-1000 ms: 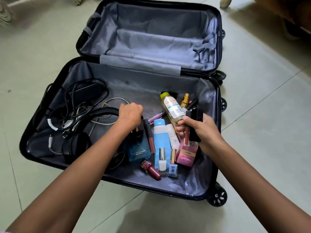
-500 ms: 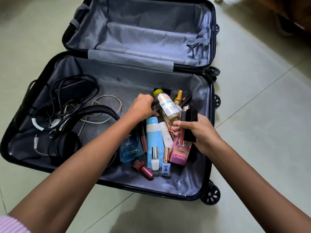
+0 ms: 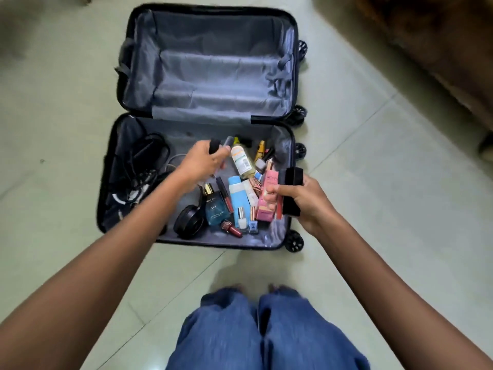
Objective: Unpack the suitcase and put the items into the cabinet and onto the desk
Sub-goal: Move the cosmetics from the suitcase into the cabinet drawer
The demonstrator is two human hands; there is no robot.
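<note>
The black suitcase (image 3: 105, 182) lies open on the floor, its far half bare grey lining. In the near half lie black cables (image 3: 144, 161), black headphones (image 3: 189, 222), a blue cologne bottle (image 3: 216, 212), a light blue tube (image 3: 237, 196), a clear oil bottle (image 3: 241, 162), nail polish bottles (image 3: 246, 222) and a pink box (image 3: 265, 212). My left hand (image 3: 201, 162) is raised over the cosmetics, closed on small dark-capped tubes (image 3: 214, 146). My right hand (image 3: 298, 198) hovers at the suitcase's right rim, gripping a black box (image 3: 292, 193) and a red lip gloss tube.
The suitcase rests on pale green floor tiles (image 3: 386, 209). Brown wooden furniture (image 3: 440, 49) stands at the far right. My legs in blue jeans (image 3: 266, 329) are below, close to the suitcase's near edge. Suitcase wheels (image 3: 293, 243) stick out on the right side.
The view has pulled back and up, so the suitcase looks smaller and my legs show. My left hand lifted off the cosmetics pile with small tubes in it. My right hand shifted right.
</note>
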